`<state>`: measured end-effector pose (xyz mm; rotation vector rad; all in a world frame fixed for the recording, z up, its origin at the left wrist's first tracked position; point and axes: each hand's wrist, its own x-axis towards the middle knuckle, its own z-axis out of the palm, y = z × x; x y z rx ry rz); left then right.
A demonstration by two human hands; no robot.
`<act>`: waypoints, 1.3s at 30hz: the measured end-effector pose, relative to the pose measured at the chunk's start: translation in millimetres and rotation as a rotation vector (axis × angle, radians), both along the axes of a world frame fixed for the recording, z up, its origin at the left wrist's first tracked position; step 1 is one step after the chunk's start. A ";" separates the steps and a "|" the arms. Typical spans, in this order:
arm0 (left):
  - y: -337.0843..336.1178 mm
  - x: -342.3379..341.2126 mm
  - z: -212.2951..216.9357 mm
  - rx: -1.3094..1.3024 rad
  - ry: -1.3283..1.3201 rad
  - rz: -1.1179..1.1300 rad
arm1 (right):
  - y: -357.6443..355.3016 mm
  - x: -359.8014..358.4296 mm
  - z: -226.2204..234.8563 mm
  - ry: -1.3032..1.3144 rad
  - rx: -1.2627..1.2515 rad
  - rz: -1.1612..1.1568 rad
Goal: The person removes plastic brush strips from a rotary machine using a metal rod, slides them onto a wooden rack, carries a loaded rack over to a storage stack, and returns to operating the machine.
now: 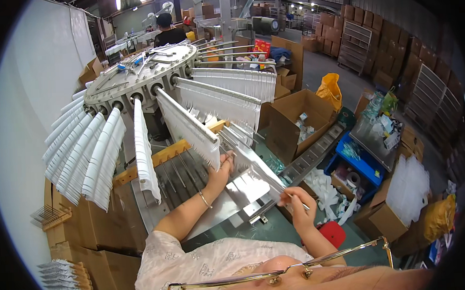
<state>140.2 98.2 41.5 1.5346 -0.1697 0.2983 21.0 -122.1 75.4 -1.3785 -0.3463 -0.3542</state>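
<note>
Watching from my end, I've got the white-covered rod [258, 164] slanting over the metal tray [220, 215], near end pinched in the right hand's [299, 207] fingers; the left hand's [221, 174] are curled by the white-draped spoke [193, 128], can't tell if gripping. Rod's probably light and stiff, but I reckon the white stuff is soft and creases or slides easily, so I'd grab the bare tip.
</note>
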 end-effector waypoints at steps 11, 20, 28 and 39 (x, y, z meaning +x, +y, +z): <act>14.1 38.7 -21.0 1.172 -0.538 0.511 | -14.0 -6.2 24.6 -0.012 -0.021 -0.044; -3.7 13.5 -0.3 1.107 -0.443 0.327 | -8.5 5.8 0.4 0.006 0.110 -0.062; -17.2 -32.3 33.4 0.517 -0.419 -0.186 | -67.6 -35.7 -24.9 0.079 0.533 -0.245; -72.7 -18.7 52.9 0.105 -0.212 -0.472 | -136.5 -36.6 -21.7 0.243 0.445 -0.428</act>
